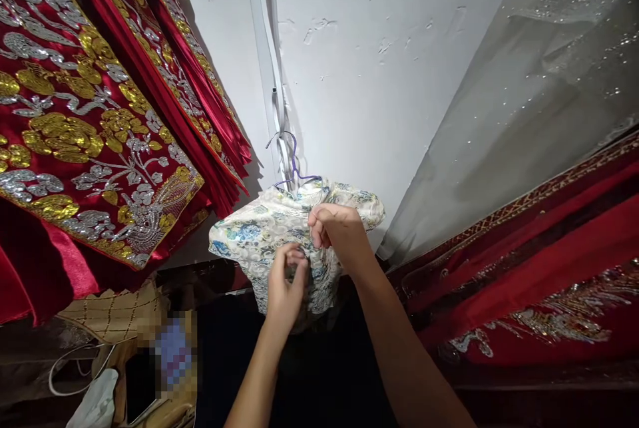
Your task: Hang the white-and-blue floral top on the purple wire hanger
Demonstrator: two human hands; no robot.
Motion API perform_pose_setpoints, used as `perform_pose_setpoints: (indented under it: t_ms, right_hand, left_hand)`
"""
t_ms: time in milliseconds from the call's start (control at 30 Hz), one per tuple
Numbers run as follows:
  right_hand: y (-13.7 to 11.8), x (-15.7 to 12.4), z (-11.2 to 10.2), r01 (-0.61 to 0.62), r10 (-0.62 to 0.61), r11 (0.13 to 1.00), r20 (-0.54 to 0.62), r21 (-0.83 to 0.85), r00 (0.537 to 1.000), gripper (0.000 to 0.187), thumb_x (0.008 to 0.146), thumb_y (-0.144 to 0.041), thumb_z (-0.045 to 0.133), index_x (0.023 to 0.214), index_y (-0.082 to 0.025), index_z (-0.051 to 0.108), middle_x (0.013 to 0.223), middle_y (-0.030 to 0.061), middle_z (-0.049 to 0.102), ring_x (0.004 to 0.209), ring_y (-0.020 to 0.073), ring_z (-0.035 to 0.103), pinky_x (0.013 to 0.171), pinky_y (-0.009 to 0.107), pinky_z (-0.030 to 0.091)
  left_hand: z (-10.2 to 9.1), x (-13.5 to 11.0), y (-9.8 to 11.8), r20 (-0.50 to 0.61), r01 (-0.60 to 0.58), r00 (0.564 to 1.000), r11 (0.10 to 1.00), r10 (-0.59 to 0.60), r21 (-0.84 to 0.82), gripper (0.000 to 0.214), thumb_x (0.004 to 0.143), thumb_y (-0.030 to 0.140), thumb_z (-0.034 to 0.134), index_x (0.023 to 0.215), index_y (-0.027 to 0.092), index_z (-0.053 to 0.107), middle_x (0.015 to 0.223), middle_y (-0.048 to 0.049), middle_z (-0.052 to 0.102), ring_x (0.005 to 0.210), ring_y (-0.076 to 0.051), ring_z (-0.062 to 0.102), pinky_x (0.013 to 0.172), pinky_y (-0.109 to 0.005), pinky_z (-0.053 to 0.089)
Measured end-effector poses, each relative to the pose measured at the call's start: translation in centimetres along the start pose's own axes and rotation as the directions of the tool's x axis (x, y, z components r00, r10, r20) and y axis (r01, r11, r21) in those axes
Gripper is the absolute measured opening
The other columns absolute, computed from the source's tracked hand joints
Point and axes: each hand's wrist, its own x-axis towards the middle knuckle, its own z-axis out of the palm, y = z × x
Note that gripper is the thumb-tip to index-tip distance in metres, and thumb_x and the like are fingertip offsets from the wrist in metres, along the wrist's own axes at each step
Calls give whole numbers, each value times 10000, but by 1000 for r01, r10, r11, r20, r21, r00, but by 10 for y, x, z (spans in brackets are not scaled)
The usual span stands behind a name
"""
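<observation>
- Shirt (252, 233) hangs on a purple hanger (294, 160).
- Left hand (285, 287) and right hand (342, 229) curl in front; I can't tell if they grip cloth.

Bare hands (286, 287), wrists (277, 323) and forearms (394, 335)

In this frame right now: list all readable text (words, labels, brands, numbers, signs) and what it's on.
No readable text anywhere.
Floral garment on the purple hanger: printed pattern, no lettering I can make out.
Red garments at left: gold and silver decoration, no legible words.
White wall: chips and scuffs, no sign.
Pixelated patch at lower left: too blurred to tell whether it bears text.
</observation>
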Motion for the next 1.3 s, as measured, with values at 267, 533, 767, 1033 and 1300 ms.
perform_pose_setpoints:
  t_ms: [267,533,767,1033,1300]
  right_hand:
    - [2,-9,2,96,-94,981,19,-167,995,298,903,-320,491,687,-186,647,447,-31,553,414,101,423,468,236,341]
    - [80,-2,7,21,-8,956,46,-294,999,394,938,-348,458,585,-207,560,452,-12,543,424,124,467,514,258,380]
    - [106,-39,10,-79,85,989,36,-128,996,302,867,-268,509,581,-195,570,392,-31,488,398,115,437,477,248,337]
    - [120,-60,4,-165,165,982,6,93,986,229,775,-225,477,568,-187,566,369,-39,484,343,85,367,436,232,275]
    - [118,-69,-10,-245,235,965,111,91,966,247,754,-260,467,527,-187,534,374,-40,449,333,83,371,425,228,231]
  left_hand:
    - [-26,62,71,54,-350,936,910,347,224,185,970,321,556,1004,199,691,934,-45,690,847,-171,627,781,-279,469]
    - [-36,51,86,-204,-378,891,911,406,164,117,933,293,608,915,183,645,838,-4,624,785,-134,580,732,-235,449]
    - [-116,53,22,-523,-257,850,827,-52,-500,190,804,298,664,725,178,540,669,24,517,669,-110,545,726,-230,492]
    - [-95,13,-60,-265,264,850,804,-455,-532,175,700,315,612,760,163,675,787,-41,714,839,-225,663,789,-312,515]
    - [-79,0,-65,93,365,927,931,-364,8,193,793,344,662,816,159,714,876,-58,717,900,-242,639,900,-342,454]
